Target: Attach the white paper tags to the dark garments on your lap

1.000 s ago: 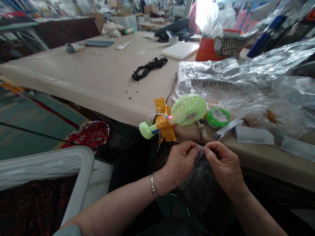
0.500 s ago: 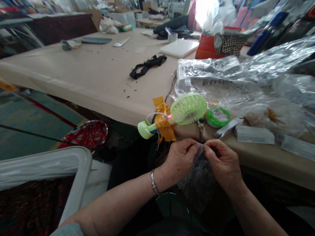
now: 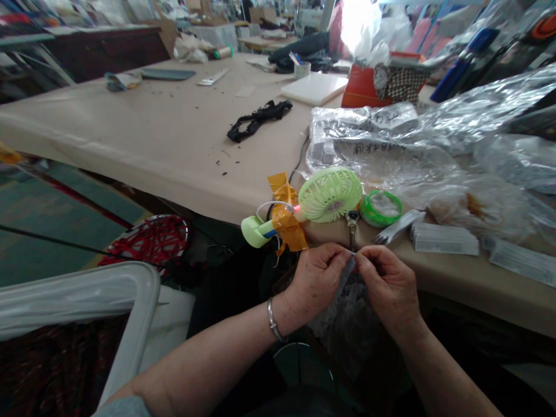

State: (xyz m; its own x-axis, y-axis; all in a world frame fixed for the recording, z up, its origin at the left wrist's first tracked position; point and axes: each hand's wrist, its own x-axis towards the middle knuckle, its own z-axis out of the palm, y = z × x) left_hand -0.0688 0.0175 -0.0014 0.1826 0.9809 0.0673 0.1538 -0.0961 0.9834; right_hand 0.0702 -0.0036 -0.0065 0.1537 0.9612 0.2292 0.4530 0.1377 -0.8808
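My left hand (image 3: pixel 316 284), with a metal bangle at the wrist, pinches a thin greyish-white strip (image 3: pixel 346 275) between thumb and forefinger. My right hand (image 3: pixel 388 286) is closed beside it, its thumb and fingertip pressed together at the strip's upper end. What exactly the right fingertips hold is too small to tell. Just above the fingertips a small metal fitting (image 3: pixel 352 226) stands at the table edge. A green handheld fan (image 3: pixel 330 195) is fixed there with orange tape (image 3: pixel 287 220). Right of the fan sits a green round container (image 3: pixel 381 208) with whitish contents.
Bundles of white printed strips (image 3: pixel 445 239) and clear plastic bags (image 3: pixel 382 150) lie on the table (image 3: pixel 174 133) at right. Black fabric (image 3: pixel 259 120) lies farther back. A white bin (image 3: pixel 147 289) with dark red contents and a red-wrapped basket (image 3: pixel 152 240) stand at left.
The view has shifted slightly. Both hands remain together at the strip, with the fingertips a little closer to each other.
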